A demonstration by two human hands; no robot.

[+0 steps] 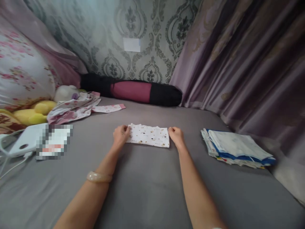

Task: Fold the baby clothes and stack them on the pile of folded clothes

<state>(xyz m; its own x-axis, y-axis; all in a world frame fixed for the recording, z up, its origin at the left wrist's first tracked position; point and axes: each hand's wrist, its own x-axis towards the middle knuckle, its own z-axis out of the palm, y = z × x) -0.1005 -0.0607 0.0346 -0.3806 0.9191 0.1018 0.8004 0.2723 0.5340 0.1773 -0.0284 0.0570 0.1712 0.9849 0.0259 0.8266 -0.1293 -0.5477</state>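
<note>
A white cloth with a small printed pattern, folded into a flat rectangle, lies on the grey bedsheet. Its left end is pinched between the thumb and fingers of my left hand. At the opposite end, my right hand has its fingers closed on the upper right corner. The cloth's far edge looks slightly wavy, while its near edge runs straight. A pale bangle circles my left wrist.
Folded clothes form a stack at the right. Loose patterned clothing, a yellow plush toy and a white device with cables lie at the left. A black and maroon bolster rests along the wall; curtains hang right.
</note>
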